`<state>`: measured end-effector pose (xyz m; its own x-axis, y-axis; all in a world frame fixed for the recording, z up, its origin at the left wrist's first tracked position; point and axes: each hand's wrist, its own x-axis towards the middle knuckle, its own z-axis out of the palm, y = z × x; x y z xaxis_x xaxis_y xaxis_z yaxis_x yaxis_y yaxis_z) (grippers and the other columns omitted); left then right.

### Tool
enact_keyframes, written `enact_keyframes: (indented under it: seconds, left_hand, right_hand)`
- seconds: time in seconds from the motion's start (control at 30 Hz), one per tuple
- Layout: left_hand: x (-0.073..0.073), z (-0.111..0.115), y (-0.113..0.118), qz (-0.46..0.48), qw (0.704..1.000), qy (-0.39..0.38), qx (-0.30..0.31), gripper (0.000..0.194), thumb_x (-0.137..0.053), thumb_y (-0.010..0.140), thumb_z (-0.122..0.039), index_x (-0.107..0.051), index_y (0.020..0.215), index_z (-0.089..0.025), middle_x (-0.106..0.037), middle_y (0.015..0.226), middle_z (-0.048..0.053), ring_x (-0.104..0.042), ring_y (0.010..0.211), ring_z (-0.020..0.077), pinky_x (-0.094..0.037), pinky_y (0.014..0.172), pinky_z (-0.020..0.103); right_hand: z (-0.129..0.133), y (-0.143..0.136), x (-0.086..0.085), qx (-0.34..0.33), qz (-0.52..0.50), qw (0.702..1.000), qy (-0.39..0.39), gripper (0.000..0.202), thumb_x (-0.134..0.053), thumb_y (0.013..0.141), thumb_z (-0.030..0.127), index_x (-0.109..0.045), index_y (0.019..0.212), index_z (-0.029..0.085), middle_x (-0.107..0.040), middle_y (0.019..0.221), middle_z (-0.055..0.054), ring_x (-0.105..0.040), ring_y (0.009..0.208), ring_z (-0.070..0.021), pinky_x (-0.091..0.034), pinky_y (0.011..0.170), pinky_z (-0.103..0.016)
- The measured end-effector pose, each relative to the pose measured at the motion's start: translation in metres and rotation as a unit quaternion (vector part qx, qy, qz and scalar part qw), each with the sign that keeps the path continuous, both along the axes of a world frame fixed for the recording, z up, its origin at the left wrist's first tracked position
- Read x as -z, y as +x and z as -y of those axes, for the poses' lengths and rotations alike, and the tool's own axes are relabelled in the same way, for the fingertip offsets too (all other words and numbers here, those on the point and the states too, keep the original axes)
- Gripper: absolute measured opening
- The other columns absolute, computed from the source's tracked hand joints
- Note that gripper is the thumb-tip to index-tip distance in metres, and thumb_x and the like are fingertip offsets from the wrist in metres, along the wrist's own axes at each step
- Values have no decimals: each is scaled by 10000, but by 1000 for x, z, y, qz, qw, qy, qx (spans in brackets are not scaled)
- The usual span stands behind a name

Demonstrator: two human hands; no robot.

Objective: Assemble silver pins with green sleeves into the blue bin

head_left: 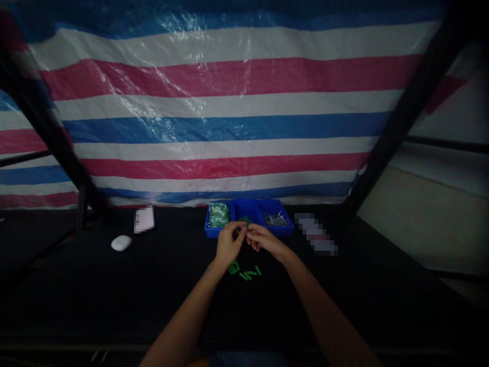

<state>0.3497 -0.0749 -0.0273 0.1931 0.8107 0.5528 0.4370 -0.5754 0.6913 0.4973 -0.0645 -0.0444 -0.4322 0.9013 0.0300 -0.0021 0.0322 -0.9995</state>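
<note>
My left hand (231, 243) and my right hand (267, 241) meet just in front of a blue divided tray (212, 234). Both have thumb and fingertips pinched together at one spot; whatever small thing is between them is too dark and small to name. On the black table below my hands lie several short, thin green pieces (250, 274), like plastic wall plugs. More green pieces (244, 219) show in the tray's middle compartment, partly hidden by my fingers. The left compartment holds clear bags of green pieces (219, 214). In the right one are loose silvery screws (276, 219).
A white computer mouse (121, 243) and a blurred pale card (144, 219) lie on the left of the black table (171, 255). To the tray's right is a blurred oblong item (316, 233). A striped tarpaulin (229, 127) hangs behind, between dark slanted posts (393, 120).
</note>
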Motion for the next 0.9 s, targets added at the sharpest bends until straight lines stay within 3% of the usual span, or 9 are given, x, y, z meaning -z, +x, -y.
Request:
enact_keyframes:
  seconds: [0.4, 0.67, 0.9]
  left_hand:
    - [-4, 3, 0, 11, 1000, 2, -4, 202, -497, 783, -323, -616, 837, -169, -633, 781, 41, -553, 638, 124, -442, 618, 255]
    - [-8, 9, 2, 47, 998, 29, 21, 149, -532, 763, -290, -613, 813, -175, -625, 792, 46, -583, 737, 141, -468, 685, 268]
    - [-3, 9, 4, 11, 997, 73, 27, 93, -533, 752, -206, -589, 815, -167, -597, 794, 42, -550, 731, 134, -456, 685, 275]
  right_hand:
    - [1, 0, 0, 4, -19, 1000, -4, 302, -566, 707, 402, -482, 896, 183, -563, 679, 25, -488, 452, -56, -368, 426, -181]
    - [1, 2, -10, 95, -68, 993, -32, 293, -629, 647, 342, -557, 879, 178, -543, 612, 34, -491, 464, -66, -371, 439, -189]
    - [-1, 2, -10, 140, -103, 984, -40, 318, -687, 586, 345, -628, 844, 170, -573, 606, 19, -480, 475, -65, -361, 456, -195]
